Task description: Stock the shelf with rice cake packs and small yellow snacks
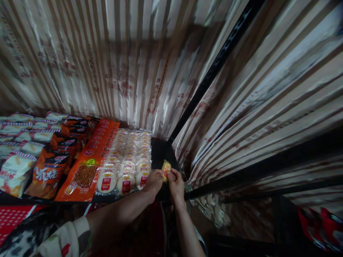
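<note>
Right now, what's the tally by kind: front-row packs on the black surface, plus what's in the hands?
White bag with striped top: 1
Orange bag: 1
Flat orange pack of sticks: 1
Round white packs with red labels: 3
Small yellow packet, held: 1
Total: 7

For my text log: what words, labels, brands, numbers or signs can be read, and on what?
"烧" seems the last large character on the front orange pouch; the one before is unclear.
Yellow packet: print too blurred.
Cracker packs, flat orange pack, white snack bags: labels too blurred.
Striped sheeting, black pole: lettering too small.
</note>
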`<state>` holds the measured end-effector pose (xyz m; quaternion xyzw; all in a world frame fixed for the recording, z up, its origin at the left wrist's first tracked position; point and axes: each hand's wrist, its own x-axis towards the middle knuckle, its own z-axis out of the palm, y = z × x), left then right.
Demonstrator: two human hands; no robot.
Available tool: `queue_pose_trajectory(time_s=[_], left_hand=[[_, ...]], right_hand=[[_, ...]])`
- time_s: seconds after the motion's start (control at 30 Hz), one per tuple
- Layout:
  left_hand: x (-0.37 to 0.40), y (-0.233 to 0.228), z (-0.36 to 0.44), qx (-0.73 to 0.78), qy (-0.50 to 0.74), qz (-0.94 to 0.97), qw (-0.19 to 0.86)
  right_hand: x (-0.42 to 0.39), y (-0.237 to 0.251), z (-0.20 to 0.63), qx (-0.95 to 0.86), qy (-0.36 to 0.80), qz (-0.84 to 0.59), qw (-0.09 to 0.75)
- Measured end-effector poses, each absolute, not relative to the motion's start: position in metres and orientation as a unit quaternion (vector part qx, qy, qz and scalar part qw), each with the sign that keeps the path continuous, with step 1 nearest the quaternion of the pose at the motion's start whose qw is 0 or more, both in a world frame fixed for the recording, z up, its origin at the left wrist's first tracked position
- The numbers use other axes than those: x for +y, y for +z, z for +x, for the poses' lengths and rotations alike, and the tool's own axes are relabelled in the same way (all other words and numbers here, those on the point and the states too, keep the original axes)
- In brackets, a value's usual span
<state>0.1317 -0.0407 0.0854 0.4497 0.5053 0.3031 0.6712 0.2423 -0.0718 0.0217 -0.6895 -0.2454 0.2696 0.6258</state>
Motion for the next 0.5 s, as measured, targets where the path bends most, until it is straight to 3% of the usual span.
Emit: queue_pose_trajectory(time_s=[0.5], left_hand=[[0.011,0.077,0.167,0.551,0.264,0.532,0.587]], right_hand=[[-0.019,0.019,0.266,-0.307,0.224,-0.720,0.581]])
